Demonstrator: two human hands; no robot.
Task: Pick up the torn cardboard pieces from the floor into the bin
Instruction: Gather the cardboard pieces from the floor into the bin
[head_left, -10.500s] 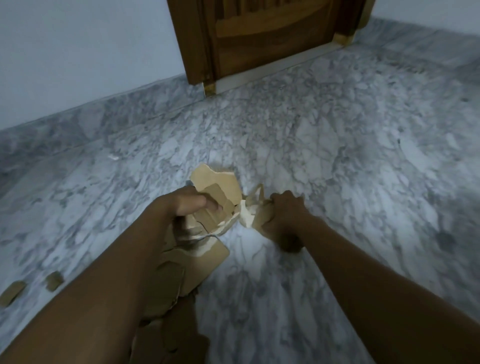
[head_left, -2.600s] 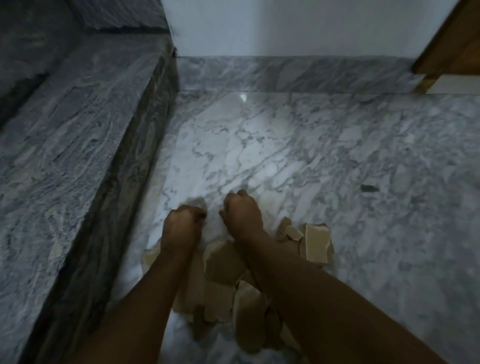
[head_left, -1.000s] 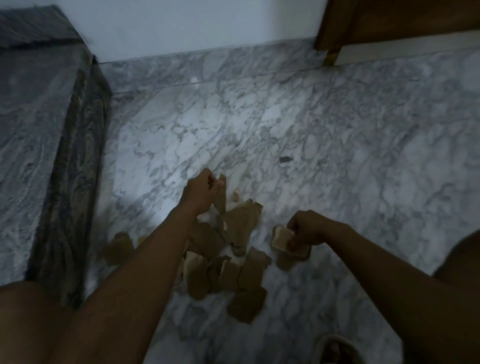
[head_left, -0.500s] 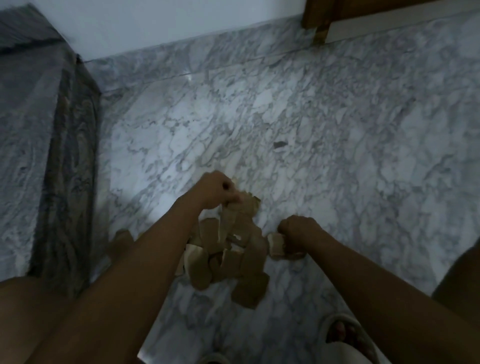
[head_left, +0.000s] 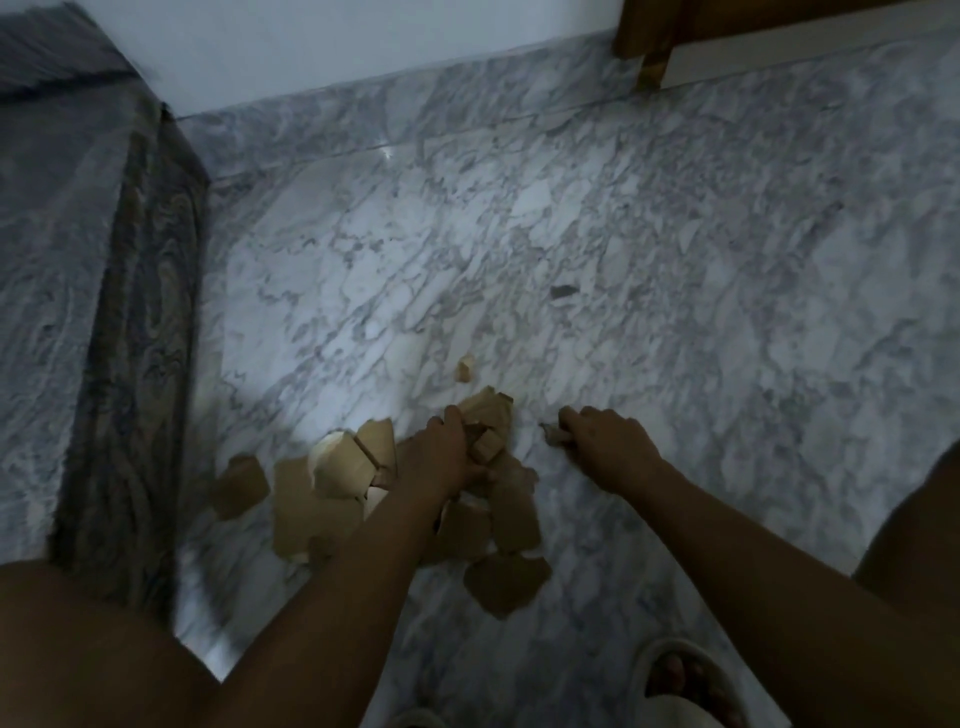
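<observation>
Several torn brown cardboard pieces (head_left: 322, 488) lie heaped on the marble floor in front of me. My left hand (head_left: 447, 452) grips a bunch of cardboard pieces (head_left: 488, 415) at the top of the heap. My right hand (head_left: 608, 441) is to the right of the heap, fingers curled round a small cardboard scrap (head_left: 551, 434) that pokes out at its fingertips. One tiny cardboard bit (head_left: 464, 369) lies alone just beyond the heap. Another piece (head_left: 506, 582) lies nearest me. No bin is in view.
A raised dark marble step (head_left: 93, 291) runs along the left. A white wall and marble skirting (head_left: 415, 98) close the far side, with a wooden door frame (head_left: 644, 47) at the top right. My slippered foot (head_left: 680, 680) and knees sit at the bottom.
My left hand has closed deeper onto the pieces at the top of the heap. My right hand has shifted right, away from the heap, still holding its scrap. The view dipped lower.
</observation>
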